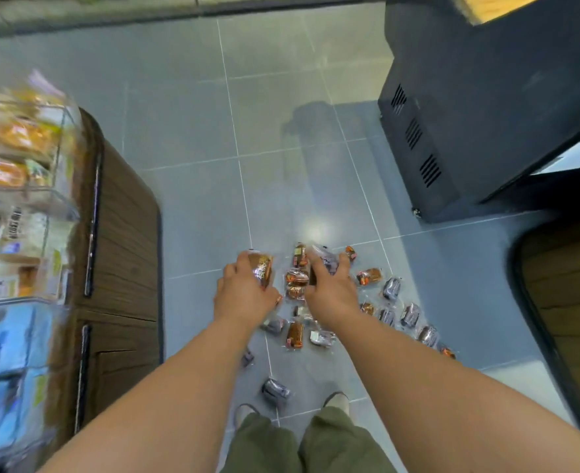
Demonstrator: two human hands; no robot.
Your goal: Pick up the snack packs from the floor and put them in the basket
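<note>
My left hand (244, 291) is curled round an orange-brown snack pack (262, 268). My right hand (333, 288) grips a purple pack (326, 259). More snack packs (392, 288) lie scattered on the tiled floor (196, 131) under both hands, right of my right hand and back toward my shoes (336, 399). A wooden cabinet (124, 233) stands left of my left hand. A dark unit (469, 114) stands beyond my right hand.

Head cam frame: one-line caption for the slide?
Left hand grips an orange snack pack, right hand a purple pack, over packs scattered on the tiled floor.
</note>
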